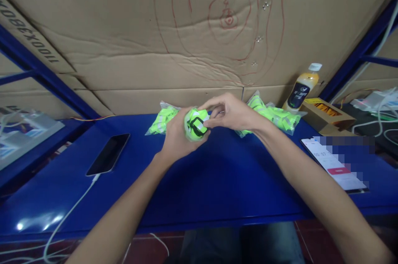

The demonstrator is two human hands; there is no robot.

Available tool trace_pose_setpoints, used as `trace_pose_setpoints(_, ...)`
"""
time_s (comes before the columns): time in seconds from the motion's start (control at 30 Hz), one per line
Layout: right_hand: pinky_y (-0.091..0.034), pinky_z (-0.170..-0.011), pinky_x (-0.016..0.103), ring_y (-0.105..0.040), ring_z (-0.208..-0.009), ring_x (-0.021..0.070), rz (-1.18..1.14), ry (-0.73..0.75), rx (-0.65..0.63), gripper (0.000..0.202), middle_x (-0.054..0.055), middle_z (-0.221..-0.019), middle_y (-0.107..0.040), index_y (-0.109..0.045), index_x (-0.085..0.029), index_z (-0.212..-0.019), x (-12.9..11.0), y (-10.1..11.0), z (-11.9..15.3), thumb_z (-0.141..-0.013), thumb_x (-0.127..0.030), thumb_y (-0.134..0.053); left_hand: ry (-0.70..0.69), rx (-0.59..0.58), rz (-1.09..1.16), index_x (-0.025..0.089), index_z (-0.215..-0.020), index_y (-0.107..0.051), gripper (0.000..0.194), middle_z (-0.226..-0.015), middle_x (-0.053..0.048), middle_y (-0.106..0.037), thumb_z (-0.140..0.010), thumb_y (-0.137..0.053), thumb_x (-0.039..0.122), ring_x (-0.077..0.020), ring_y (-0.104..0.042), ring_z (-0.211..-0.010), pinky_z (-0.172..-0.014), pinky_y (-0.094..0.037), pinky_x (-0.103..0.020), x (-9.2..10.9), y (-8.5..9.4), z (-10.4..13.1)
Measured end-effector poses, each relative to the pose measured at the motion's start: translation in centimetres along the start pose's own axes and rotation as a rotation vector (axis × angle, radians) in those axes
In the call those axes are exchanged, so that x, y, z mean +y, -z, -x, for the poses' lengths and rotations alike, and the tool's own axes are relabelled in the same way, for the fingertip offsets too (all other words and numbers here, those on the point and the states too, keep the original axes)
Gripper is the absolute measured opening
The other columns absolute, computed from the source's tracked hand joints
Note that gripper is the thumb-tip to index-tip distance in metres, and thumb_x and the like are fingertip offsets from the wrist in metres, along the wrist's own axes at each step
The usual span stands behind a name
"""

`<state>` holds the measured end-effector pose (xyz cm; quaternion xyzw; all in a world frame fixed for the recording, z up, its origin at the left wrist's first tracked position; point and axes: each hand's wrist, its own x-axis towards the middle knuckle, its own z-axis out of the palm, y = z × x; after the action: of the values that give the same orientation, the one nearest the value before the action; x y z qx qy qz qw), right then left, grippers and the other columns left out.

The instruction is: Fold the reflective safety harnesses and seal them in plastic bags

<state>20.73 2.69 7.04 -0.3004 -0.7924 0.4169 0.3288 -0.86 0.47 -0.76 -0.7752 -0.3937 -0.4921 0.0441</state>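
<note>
A rolled neon-green bundle [195,125] with grey strips and a black edge is held above the blue table [224,185]. My left hand [178,137] is wrapped round it from the left. On its right side, the fingers of my right hand [225,112] are bent and pinch at the bundle's edge. Behind my left hand lies a clear bag of neon-green material [161,119]. More bagged neon-green material [280,118] lies behind my right forearm.
A black phone [108,154] on a white cable lies at the left. To the right are a lit phone [336,166], an open cardboard box [329,117] and a bottle of orange drink [302,88]. Cardboard [124,40] stands behind the table, between blue metal posts.
</note>
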Motion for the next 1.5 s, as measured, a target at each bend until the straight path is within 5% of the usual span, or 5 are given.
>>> trace_pose_setpoints(0.6, -0.033, -0.071, 0.029, -0.048, -0.079, 0.0144, 0.428, 0.088, 0.199, 0.053, -0.003, -0.091, -0.057, -0.052, -0.022, -0.096, 2.6, -3.1, -0.6, -0.065, -0.03, -0.093, -0.157, -0.121, 0.035, 0.019, -0.119, -0.068, 0.039, -0.108, -0.01, -0.079, -0.081, -0.075, 0.023, -0.0272, -0.078, -0.096, -0.086, -0.063, -0.04, 0.8, 0.0, 0.6)
trace_pose_setpoints(0.87, -0.038, -0.067, 0.029, -0.054, -0.075, 0.0139, 0.34, -0.026, 0.066, 0.043, -0.003, -0.083, -0.063, -0.067, -0.02, -0.096, 1.4, -2.7, -0.4, -0.065, -0.032, -0.095, -0.095, -0.138, 0.268, 0.023, -0.114, -0.073, 0.034, -0.107, -0.006, -0.081, -0.081, -0.078, 0.018, -0.0231, -0.078, -0.094, -0.089, -0.062, -0.037, 1.5, 0.2, 0.2)
trace_pose_setpoints(1.1, -0.051, -0.05, 0.029, -0.06, -0.067, 0.0158, -0.175, -0.138, 0.139, 0.055, -0.001, -0.083, -0.06, -0.059, -0.022, -0.101, 1.2, -3.6, -0.8, -0.077, -0.061, -0.089, 0.171, 0.015, 0.59, 0.027, -0.114, -0.082, 0.033, -0.119, -0.008, -0.078, -0.085, -0.086, 0.043, -0.0282, -0.073, -0.113, -0.101, -0.06, -0.043, -0.2, 0.2, -0.7)
trace_pose_setpoints(1.33, -0.053, -0.11, 0.042, -0.063, -0.124, 0.0236, 0.282, 0.417, 0.101, 0.048, 0.009, -0.147, -0.057, -0.071, -0.028, -0.133, 1.5, -1.8, -0.4, -0.091, -0.049, -0.083, 0.499, -0.032, 0.906, 0.026, -0.106, -0.083, 0.036, -0.117, -0.01, -0.08, -0.084, -0.082, 0.054, -0.0324, -0.076, -0.109, -0.096, -0.063, -0.047, -1.5, 0.0, -0.9)
trace_pose_setpoints(1.5, -0.048, -0.114, 0.045, -0.066, -0.128, 0.028, 0.413, 0.434, 0.037, 0.041, 0.009, -0.136, -0.07, -0.08, -0.026, -0.126, 3.0, -2.1, -0.8, -0.091, -0.047, -0.085, 0.39, -0.023, 0.871, 0.024, -0.105, -0.08, 0.046, -0.117, -0.011, -0.079, -0.084, -0.079, 0.065, -0.0322, -0.076, -0.115, -0.103, -0.06, -0.047, -2.8, -0.5, -0.6)
